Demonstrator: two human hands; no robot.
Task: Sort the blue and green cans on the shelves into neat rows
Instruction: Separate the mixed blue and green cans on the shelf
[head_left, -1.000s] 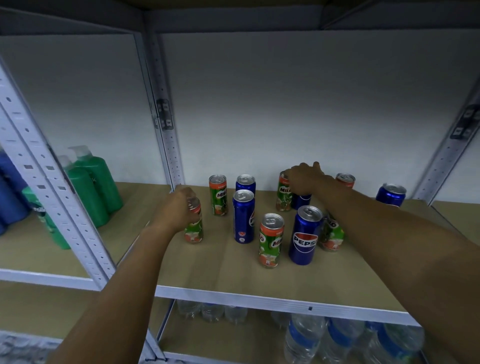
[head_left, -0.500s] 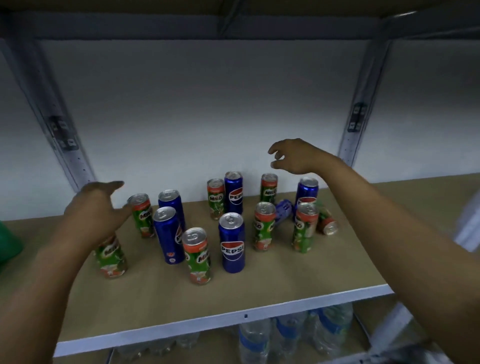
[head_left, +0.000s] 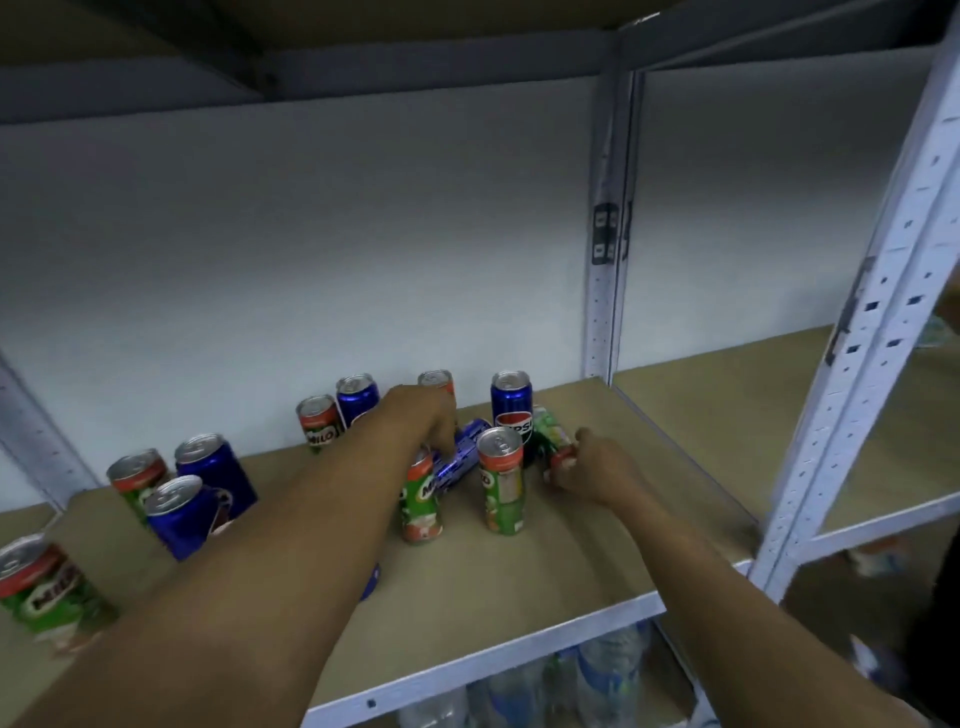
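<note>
Blue and green cans are scattered on the wooden shelf (head_left: 519, 597). A blue can (head_left: 464, 460) lies on its side among the upright ones, and my left hand (head_left: 423, 421) reaches over a standing green can (head_left: 422, 506) with its fingers curled down onto it. A green can (head_left: 549, 434) lies tipped to the right of an upright blue Pepsi can (head_left: 511, 402); my right hand (head_left: 592, 467) grips its near end. Another green can (head_left: 501, 488) stands between my hands. My left forearm hides most of one blue can (head_left: 370, 582).
More cans stand at the left: two blue ones (head_left: 182, 514), a green one (head_left: 137, 478) and a green Milo can (head_left: 41, 587) near the front edge. Three cans line the back wall (head_left: 357, 397). A white metal post (head_left: 857, 364) rises at the right. Water bottles (head_left: 597, 675) fill the shelf below.
The view has swung to the right. Both hands, which hovered open above the cans, have come down: the left onto the lying blue can, the right onto the tipped green can.
</note>
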